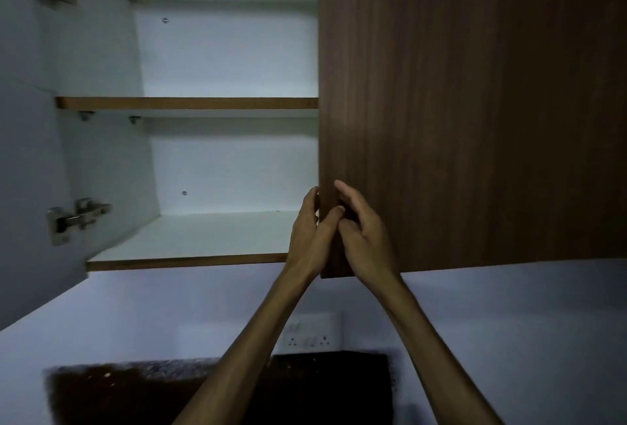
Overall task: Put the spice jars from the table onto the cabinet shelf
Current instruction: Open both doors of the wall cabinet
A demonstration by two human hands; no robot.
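Gripping dark wood-grain door [475,102] edge, left hand [310,238], right hand [364,238] seemingly curled, white shelf [190,238]

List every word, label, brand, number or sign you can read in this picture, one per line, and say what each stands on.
No readable text anywhere in this view.
The brown cabinet door that both hands hold at its edge: plain wood grain, no label.
The shelves: bare edges, no print.
The wall socket plate: faint marks only, too small and blurred to read.
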